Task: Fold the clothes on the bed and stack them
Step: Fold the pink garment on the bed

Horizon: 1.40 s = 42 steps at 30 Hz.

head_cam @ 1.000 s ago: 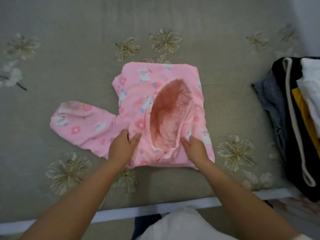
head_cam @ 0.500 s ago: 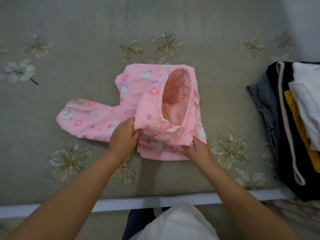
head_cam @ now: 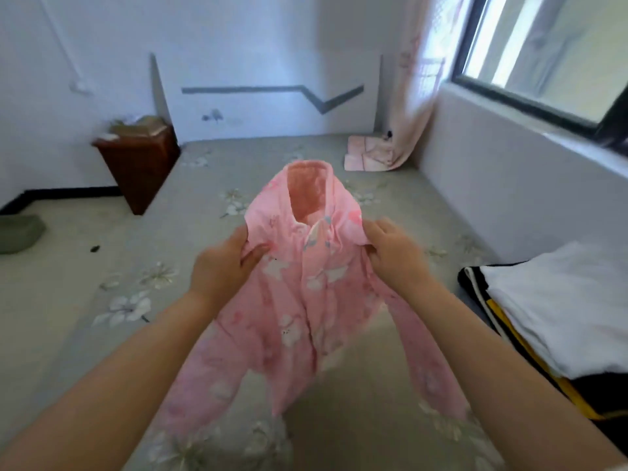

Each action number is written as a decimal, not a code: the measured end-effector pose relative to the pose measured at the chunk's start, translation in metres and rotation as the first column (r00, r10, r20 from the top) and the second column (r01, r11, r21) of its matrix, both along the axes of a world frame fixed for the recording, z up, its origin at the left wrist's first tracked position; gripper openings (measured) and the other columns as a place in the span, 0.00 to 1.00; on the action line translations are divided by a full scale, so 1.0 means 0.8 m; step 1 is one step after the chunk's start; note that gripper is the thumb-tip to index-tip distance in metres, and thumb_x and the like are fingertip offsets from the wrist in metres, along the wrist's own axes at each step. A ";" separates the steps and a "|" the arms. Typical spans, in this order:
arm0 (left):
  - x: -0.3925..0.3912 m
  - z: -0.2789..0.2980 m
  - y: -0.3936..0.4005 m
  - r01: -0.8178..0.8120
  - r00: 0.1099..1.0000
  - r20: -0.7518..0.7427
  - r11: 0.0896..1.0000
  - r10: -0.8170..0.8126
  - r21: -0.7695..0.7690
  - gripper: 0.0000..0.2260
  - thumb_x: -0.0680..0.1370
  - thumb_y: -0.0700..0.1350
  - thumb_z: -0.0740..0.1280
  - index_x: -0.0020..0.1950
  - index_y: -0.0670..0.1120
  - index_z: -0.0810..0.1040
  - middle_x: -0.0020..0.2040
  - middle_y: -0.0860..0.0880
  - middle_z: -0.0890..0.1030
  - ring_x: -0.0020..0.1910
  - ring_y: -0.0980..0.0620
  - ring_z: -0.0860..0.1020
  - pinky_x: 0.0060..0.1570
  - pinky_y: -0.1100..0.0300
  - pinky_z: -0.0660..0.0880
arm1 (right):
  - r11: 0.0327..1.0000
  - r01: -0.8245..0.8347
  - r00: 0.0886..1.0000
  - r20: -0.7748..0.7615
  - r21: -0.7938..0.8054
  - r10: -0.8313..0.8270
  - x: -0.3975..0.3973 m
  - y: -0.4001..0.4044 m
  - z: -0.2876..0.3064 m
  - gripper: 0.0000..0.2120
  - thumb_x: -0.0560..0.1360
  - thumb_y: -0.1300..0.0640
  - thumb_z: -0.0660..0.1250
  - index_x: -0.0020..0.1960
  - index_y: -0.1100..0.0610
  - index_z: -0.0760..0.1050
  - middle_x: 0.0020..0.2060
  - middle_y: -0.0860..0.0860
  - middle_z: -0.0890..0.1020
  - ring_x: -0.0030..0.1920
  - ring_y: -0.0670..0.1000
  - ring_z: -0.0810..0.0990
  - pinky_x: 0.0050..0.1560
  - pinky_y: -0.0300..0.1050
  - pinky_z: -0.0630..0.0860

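Both hands, left hand (head_cam: 227, 263) and right hand (head_cam: 394, 253), grip the pink garment (head_cam: 306, 300) at its shoulders (soft, limp, probably light); holding there seems best.

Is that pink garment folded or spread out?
Spread out, unfolded: both hands, left hand and right hand, hold the pink garment up by its shoulders, sleeves dangling.

White walls (head_cam: 255, 35), bright window (head_cam: 543, 45) (dark frame), brown cabinet (head_cam: 139, 164)

1. A home bedroom is indicated by a wide bed (head_cam: 85, 287) covered in a floral sheet.
2. A curtained window (head_cam: 543, 56) and a wooden bedside cabinet (head_cam: 139, 164) are seen.
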<state>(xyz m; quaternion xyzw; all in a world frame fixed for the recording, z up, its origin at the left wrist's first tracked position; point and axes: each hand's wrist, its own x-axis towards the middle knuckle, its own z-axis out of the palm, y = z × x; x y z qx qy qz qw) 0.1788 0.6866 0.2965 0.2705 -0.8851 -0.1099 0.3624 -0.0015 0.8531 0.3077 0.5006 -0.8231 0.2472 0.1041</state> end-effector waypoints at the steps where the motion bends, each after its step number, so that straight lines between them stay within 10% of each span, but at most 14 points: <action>1: 0.019 0.023 0.003 0.022 1.000 -0.014 0.997 -0.023 -0.071 0.37 0.73 0.66 0.48 0.50 0.33 0.76 0.36 0.33 0.79 0.32 0.33 0.78 0.31 0.48 0.74 | 1.000 -0.018 0.999 -0.046 -0.003 0.018 0.019 0.004 0.025 0.23 0.75 0.63 0.61 0.69 0.57 0.67 0.54 0.63 0.75 0.52 0.63 0.75 0.48 0.53 0.70; 4: 0.082 0.076 0.014 0.106 0.993 -0.022 0.946 -0.119 -0.306 0.37 0.77 0.64 0.45 0.46 0.34 0.78 0.29 0.38 0.79 0.23 0.39 0.77 0.20 0.54 0.72 | 0.996 -0.092 0.988 -0.126 -0.018 0.089 0.077 0.032 0.077 0.24 0.74 0.65 0.62 0.69 0.58 0.66 0.50 0.64 0.74 0.47 0.64 0.75 0.45 0.53 0.72; 9: 0.169 0.095 0.033 0.128 0.992 0.058 0.923 -0.115 -0.362 0.20 0.73 0.46 0.70 0.60 0.36 0.76 0.33 0.35 0.80 0.26 0.37 0.78 0.23 0.49 0.74 | 0.982 -0.178 0.957 -0.219 0.069 0.189 0.156 0.070 0.094 0.26 0.74 0.65 0.63 0.71 0.60 0.63 0.48 0.63 0.73 0.43 0.62 0.75 0.42 0.48 0.70; 15: 0.200 0.052 0.030 0.063 0.974 0.229 0.967 -0.005 -0.247 0.37 0.69 0.66 0.47 0.70 0.45 0.67 0.43 0.34 0.78 0.36 0.35 0.78 0.35 0.48 0.73 | 0.970 -0.111 0.986 -0.101 0.216 0.135 0.180 0.051 0.049 0.25 0.78 0.59 0.59 0.73 0.54 0.58 0.50 0.60 0.68 0.45 0.61 0.73 0.45 0.48 0.68; 21: 0.170 -0.032 -0.032 0.054 0.977 0.215 0.955 0.010 -0.292 0.27 0.77 0.63 0.38 0.58 0.48 0.68 0.25 0.41 0.71 0.17 0.45 0.70 0.17 0.62 0.64 | 0.961 -0.194 0.974 -0.076 0.196 0.212 0.149 -0.030 -0.033 0.22 0.62 0.71 0.73 0.55 0.61 0.78 0.36 0.64 0.73 0.29 0.61 0.74 0.25 0.45 0.68; 24: 0.121 -0.080 -0.103 0.036 0.953 0.294 0.935 0.075 -0.353 0.18 0.78 0.59 0.51 0.56 0.47 0.66 0.26 0.41 0.71 0.19 0.46 0.71 0.17 0.63 0.66 | 0.970 -0.186 0.967 -0.144 0.159 0.210 0.096 -0.108 -0.083 0.23 0.55 0.71 0.77 0.49 0.60 0.81 0.33 0.63 0.75 0.28 0.61 0.75 0.20 0.44 0.69; 27: 0.072 -0.151 -0.169 -0.204 0.804 0.517 0.953 0.293 -0.223 0.31 0.70 0.46 0.72 0.70 0.47 0.63 0.51 0.31 0.75 0.48 0.35 0.77 0.43 0.46 0.76 | 0.957 0.000 0.961 -0.263 0.290 0.080 0.038 -0.183 -0.154 0.29 0.62 0.67 0.74 0.61 0.56 0.76 0.54 0.68 0.76 0.50 0.66 0.78 0.41 0.51 0.77; 29: 0.055 -0.212 -0.185 -0.339 0.550 0.769 0.928 0.327 -0.153 0.35 0.77 0.47 0.64 0.76 0.52 0.45 0.73 0.34 0.53 0.71 0.35 0.56 0.66 0.44 0.60 | 0.823 0.069 0.981 -0.187 0.564 0.045 0.016 -0.205 -0.223 0.29 0.74 0.64 0.61 0.73 0.55 0.57 0.73 0.64 0.54 0.73 0.63 0.54 0.64 0.58 0.63; 35: 0.066 -0.393 -0.132 -0.214 0.354 0.935 0.974 0.004 0.077 0.30 0.79 0.59 0.53 0.75 0.55 0.41 0.76 0.44 0.39 0.73 0.40 0.37 0.70 0.42 0.41 | 0.522 -0.138 0.977 0.028 0.842 0.212 0.030 -0.154 -0.415 0.27 0.79 0.47 0.53 0.75 0.51 0.50 0.75 0.56 0.44 0.74 0.58 0.39 0.67 0.69 0.37; 42: 0.120 -0.506 -0.068 -0.298 0.329 0.905 0.880 -0.270 0.370 0.42 0.70 0.70 0.57 0.74 0.57 0.38 0.72 0.46 0.30 0.72 0.41 0.33 0.68 0.38 0.38 | 0.504 -0.200 0.951 0.289 0.840 -0.106 0.024 -0.093 -0.497 0.30 0.77 0.44 0.58 0.75 0.44 0.48 0.75 0.57 0.44 0.73 0.60 0.50 0.69 0.53 0.57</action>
